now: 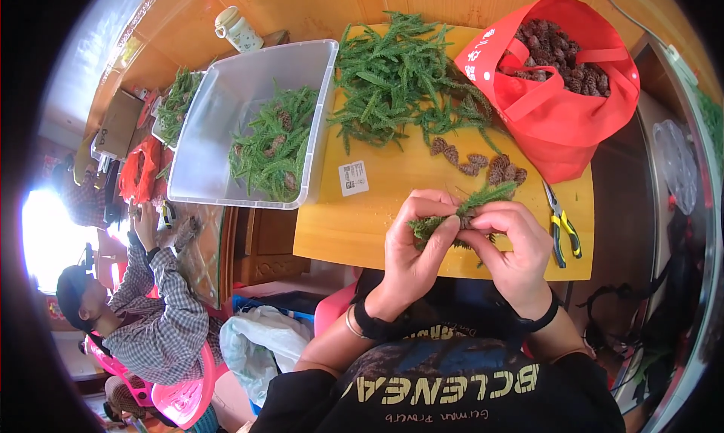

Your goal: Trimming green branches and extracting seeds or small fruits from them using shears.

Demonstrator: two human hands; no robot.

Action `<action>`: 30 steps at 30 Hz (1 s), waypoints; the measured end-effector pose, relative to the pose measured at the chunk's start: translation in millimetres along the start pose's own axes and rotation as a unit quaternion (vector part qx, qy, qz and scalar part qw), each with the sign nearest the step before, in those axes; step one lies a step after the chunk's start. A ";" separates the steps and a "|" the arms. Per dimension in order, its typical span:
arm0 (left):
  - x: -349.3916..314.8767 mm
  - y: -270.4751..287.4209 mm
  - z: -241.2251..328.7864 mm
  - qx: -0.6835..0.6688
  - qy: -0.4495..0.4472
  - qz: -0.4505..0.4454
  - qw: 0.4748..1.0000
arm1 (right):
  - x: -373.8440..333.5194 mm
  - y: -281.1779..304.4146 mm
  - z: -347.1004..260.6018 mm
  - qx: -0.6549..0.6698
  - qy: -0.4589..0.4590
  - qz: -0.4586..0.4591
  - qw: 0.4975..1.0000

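Above the near edge of the yellow table, my left hand point(413, 241) and my right hand point(519, 250) meet with their fingers pinched together. Between them is a green artificial pine sprig point(489, 195), whose needles stick out past the fingers on both sides. A small brownish bit shows at the fingertips; what it is, I cannot make out. Just beyond my hands lie several brown pine cones point(501, 170). To the right of my right hand rest pliers point(559, 225) with yellow and black handles.
Loose pine sprigs point(392, 78) are heaped at the table's back. A red bag point(558, 124) of pine cones stands back right. At left, a clear plastic bin point(204, 142) holds sprigs with cones. A white label point(353, 178) lies nearby. Another person point(162, 312) works at the far left.
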State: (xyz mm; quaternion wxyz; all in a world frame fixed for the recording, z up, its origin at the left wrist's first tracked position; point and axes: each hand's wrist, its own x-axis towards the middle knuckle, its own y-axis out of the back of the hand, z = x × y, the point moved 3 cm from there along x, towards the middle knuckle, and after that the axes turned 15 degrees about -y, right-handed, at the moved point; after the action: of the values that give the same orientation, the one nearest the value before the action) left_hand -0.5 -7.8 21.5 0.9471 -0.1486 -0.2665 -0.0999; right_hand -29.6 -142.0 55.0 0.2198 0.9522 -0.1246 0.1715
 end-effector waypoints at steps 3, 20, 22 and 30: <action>-2.2 2.7 -2.6 0.033 -0.050 -0.014 0.998 | 0.7 -2.4 0.4 0.021 -0.026 -0.009 0.999; 7.0 12.2 10.9 0.107 -0.110 -0.077 0.985 | 0.8 3.1 -7.4 0.026 -0.027 -0.046 0.998; 9.2 13.5 12.7 0.101 -0.116 -0.085 0.984 | 1.0 6.6 -7.4 0.018 -0.017 -0.069 0.997; 10.5 13.6 18.7 0.148 -0.184 -0.102 0.966 | -3.6 6.0 -1.9 0.086 -0.050 -0.057 0.993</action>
State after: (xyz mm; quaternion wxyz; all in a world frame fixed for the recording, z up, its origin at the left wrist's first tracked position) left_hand 3.1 10.0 39.3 0.8778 0.0057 -0.4621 -0.1262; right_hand -35.3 -145.8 57.4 0.1395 0.9805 -0.0660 0.1213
